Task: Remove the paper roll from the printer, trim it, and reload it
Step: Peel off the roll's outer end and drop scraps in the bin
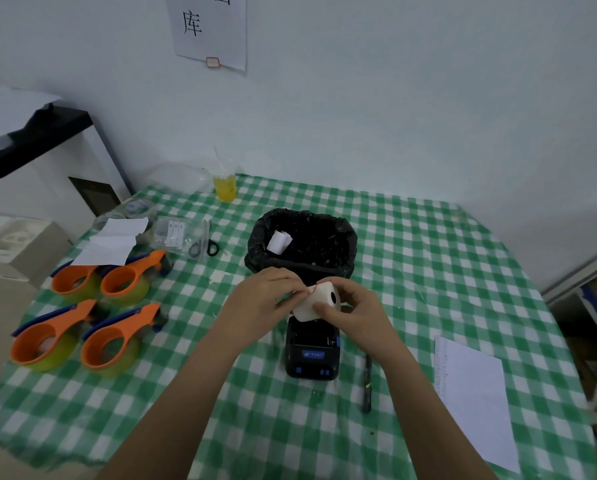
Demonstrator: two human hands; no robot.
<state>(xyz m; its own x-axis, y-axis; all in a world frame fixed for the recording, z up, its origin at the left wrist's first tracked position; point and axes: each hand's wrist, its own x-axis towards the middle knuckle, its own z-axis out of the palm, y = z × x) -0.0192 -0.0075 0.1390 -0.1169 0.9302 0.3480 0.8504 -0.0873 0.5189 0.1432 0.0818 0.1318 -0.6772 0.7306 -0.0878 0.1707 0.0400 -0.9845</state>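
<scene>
**Roll out of the printer, loose end being worked**

Green-and-white checked cloth covers the table against a pale wall; on it sit four orange tape dispensers to the left, a black-lined bin at the back, and a white sheet with a dark pen beside it on the right.

Held in the air just above the printer is the paper roll, its core hole facing the camera; the right hand is closed around it, thumb pressed on the near face; the left hand pinches at the roll's upper left edge, seemingly on the loose end, where a thin red mark shows; whether any paper is peeled free I cannot tell.

The step in hand looks like the trim, with removal done and reloading still ahead; a scrap of white paper already lies in the bin. Scissors rest well apart, to the left of the bin, half under a clear bag.

Next, I judge, the end must be drawn out straight and cut square; that calls for one hand to let go and reach for the scissors while the other keeps the roll from unwinding.
</scene>
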